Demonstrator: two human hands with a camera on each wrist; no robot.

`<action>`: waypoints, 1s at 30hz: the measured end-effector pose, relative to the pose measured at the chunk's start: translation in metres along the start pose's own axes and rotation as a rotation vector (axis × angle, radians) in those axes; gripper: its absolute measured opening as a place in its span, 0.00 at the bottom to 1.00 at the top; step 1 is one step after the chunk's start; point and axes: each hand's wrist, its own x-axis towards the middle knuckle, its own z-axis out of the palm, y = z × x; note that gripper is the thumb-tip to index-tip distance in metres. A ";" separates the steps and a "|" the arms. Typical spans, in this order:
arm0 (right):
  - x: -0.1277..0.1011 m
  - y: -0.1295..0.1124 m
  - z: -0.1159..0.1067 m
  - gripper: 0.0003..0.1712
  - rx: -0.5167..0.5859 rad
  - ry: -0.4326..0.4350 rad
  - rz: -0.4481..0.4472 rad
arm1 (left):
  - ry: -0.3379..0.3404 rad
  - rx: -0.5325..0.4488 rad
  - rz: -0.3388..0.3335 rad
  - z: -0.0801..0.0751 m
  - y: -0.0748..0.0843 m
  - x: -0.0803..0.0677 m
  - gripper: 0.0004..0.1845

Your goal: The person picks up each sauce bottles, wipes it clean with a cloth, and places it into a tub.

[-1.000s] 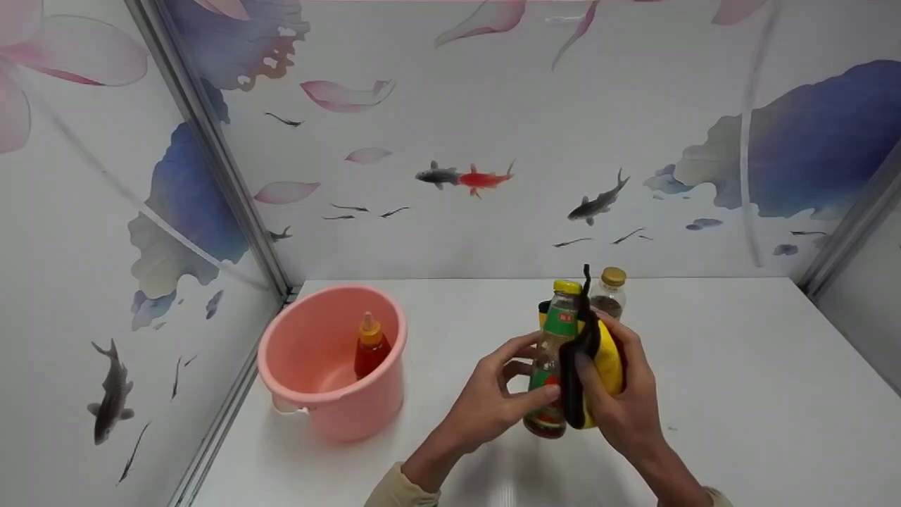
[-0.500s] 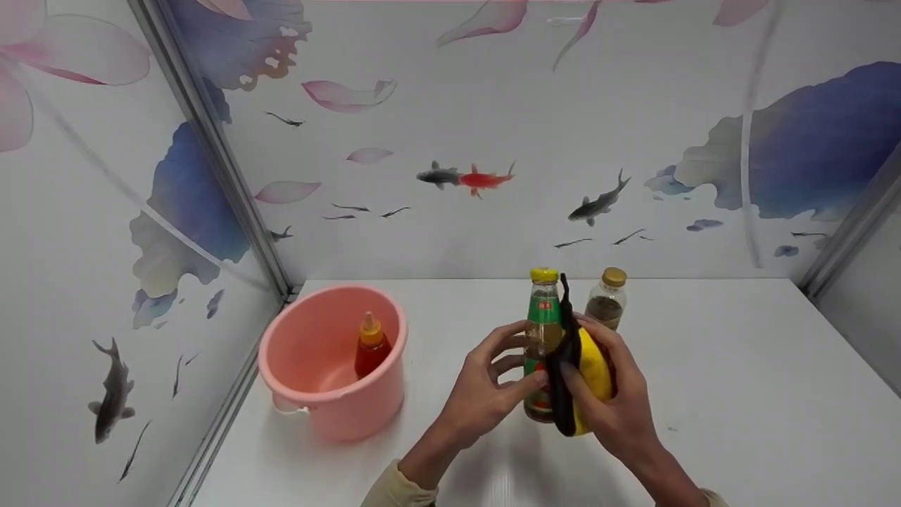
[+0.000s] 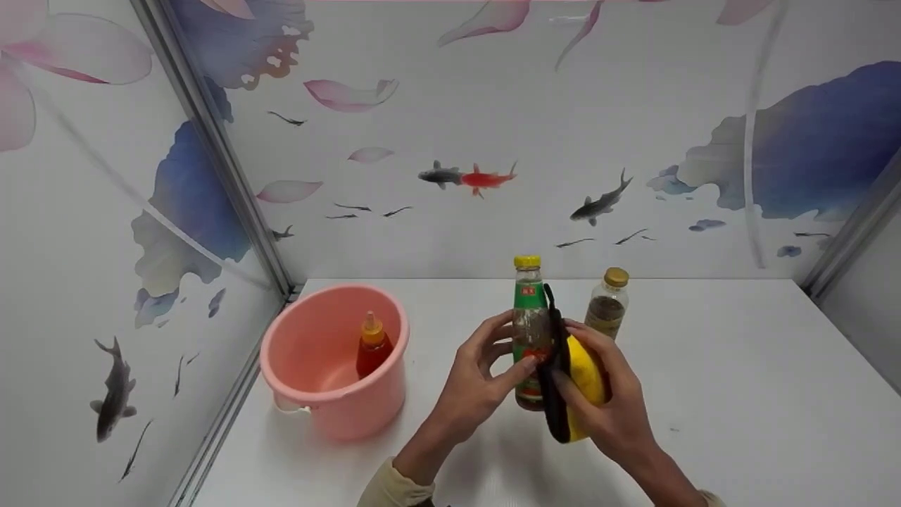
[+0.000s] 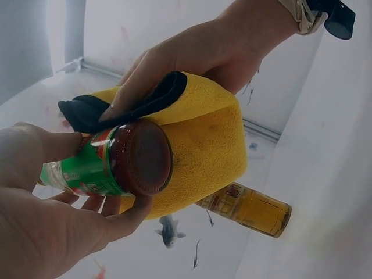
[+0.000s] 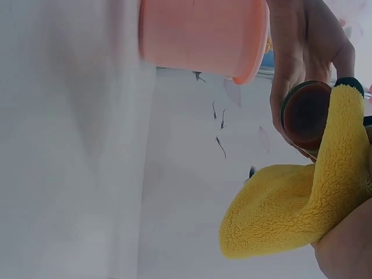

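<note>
White bench [image 3: 704, 394]: pink bucket [image 3: 331, 394] at left, small red squeeze bottle [image 3: 370, 346] upright inside it; brown-filled bottle with gold cap [image 3: 607, 304] stands just behind the hands. Green-label bottle [image 3: 529, 331], yellow cap, dark sauce at base, held upright above the bench mid-frame. Left hand [image 3: 479, 387] grips its body, fingers curled round. Right hand [image 3: 605, 408] presses a yellow cloth with black edge [image 3: 574, 384] against the bottle's right side, hiding that side

Fluffy yellow cloth [image 3: 584, 380]; glossy glass bottle [image 3: 529, 331]; smooth plastic bucket [image 3: 331, 366].
</note>
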 end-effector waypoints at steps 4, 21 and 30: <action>0.000 0.000 0.000 0.39 -0.010 0.016 -0.008 | -0.030 -0.003 -0.016 0.002 -0.001 0.000 0.34; 0.004 0.002 -0.007 0.40 0.027 0.101 -0.047 | -0.143 -0.074 -0.160 0.011 -0.007 -0.004 0.33; 0.006 0.003 -0.011 0.38 0.051 0.126 -0.064 | -0.240 -0.112 -0.147 0.012 -0.010 -0.005 0.30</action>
